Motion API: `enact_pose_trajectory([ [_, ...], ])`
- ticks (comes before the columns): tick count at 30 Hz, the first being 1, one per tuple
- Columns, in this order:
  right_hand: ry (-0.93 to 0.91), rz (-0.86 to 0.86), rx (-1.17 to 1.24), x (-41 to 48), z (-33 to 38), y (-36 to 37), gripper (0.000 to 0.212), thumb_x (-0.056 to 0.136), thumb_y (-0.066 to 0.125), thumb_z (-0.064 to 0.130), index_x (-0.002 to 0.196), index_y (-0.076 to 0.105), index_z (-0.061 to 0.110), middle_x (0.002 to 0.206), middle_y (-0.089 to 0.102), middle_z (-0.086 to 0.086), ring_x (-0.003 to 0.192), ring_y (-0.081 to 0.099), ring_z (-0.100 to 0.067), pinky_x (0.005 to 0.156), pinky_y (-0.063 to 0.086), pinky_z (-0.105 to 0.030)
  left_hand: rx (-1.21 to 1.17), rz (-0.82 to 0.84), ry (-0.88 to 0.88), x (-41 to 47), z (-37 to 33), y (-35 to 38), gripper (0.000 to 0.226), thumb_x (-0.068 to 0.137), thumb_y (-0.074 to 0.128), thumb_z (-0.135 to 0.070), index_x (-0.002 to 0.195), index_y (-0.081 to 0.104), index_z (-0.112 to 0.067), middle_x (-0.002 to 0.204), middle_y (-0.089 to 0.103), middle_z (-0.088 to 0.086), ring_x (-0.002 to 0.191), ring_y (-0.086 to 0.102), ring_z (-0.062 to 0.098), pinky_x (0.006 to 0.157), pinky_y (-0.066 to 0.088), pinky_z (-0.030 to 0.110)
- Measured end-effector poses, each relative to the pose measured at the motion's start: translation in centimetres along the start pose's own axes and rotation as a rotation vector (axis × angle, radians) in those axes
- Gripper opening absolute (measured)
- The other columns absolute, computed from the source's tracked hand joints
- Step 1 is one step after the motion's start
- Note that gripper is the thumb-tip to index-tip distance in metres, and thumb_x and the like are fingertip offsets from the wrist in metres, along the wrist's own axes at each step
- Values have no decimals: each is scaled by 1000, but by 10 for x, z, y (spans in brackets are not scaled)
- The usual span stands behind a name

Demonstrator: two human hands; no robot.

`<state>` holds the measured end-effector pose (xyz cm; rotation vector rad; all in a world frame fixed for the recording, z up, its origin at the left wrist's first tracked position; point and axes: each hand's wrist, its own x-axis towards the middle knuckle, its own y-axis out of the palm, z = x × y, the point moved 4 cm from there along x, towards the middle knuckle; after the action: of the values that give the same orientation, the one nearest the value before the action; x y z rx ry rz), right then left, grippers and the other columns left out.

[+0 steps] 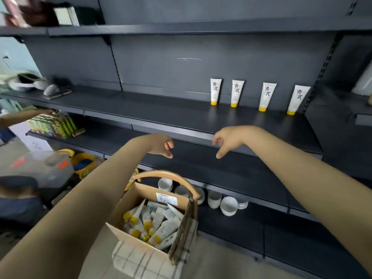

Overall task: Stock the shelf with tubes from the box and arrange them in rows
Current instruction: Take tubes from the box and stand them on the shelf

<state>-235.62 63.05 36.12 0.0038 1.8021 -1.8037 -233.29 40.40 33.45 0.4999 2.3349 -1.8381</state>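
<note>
Fingers on both my hands hang loose and spread, so each grip is open and holds nothing. My left hand [161, 146] and my right hand [226, 140] hover near each other in front of the edge of the dark shelf [161, 115], palms down, fingertips drooping, both forearms stretched forward and up from the lower corners of the view.

Four white tubes with yellow caps stand cap-down in a row at the back right of that shelf, apart from one another: the first tube [215, 91], the second tube [237, 93], the third tube [267, 96] and the fourth tube [297, 99], the last two leaning slightly. Each carries two large dark Chinese characters with a small red mark beside them; I cannot make out the smaller print.

Below my hands sits the cardboard box [138, 200], open, with a white shipping label [166, 198] too blurred to read. Inside lies a loose pile of tubes [155, 224], jumbled at all angles. A curved wooden handle [173, 177] arches over the box, and checked cloth [138, 260] shows beneath it.
</note>
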Motion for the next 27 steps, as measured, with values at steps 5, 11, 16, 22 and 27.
enact_pose_trajectory([
  [5,24,104,-44,10,57,9,62,76,70,49,131,48,29,136,47,6,120,49,-19,103,41,-39,-29,30,-29,-26,64,11,43,86,67,-34,124,53,-21,121,58,-4,110,54,17,96,41,33],
  [11,34,138,47,36,131,54,56,81,70,39,131,48,26,134,47,3,119,48,-20,102,40,-38,-54,117,-4,-56,144,45,39,83,70,-31,119,58,-19,117,62,-6,105,59,17,89,43,28],
  [16,35,152,88,57,166,105,51,77,71,36,124,53,26,118,56,3,102,56,-18,91,49,-38,-39,177,30,-58,188,75,40,85,67,-35,121,57,-22,115,60,-9,102,53,13,87,39,26],
  [22,33,200,140,87,165,135,51,82,65,32,129,50,20,109,52,3,95,53,-17,76,48,-29,-21,275,28,-22,205,111,42,84,68,-35,122,55,-23,121,57,-4,109,52,17,89,39,26],
  [27,42,252,225,122,143,162,42,79,64,34,118,55,24,106,59,4,92,58,-16,80,50,-31,-49,365,0,16,215,137,47,83,68,-36,126,54,-21,121,59,-4,107,54,14,94,44,27],
])
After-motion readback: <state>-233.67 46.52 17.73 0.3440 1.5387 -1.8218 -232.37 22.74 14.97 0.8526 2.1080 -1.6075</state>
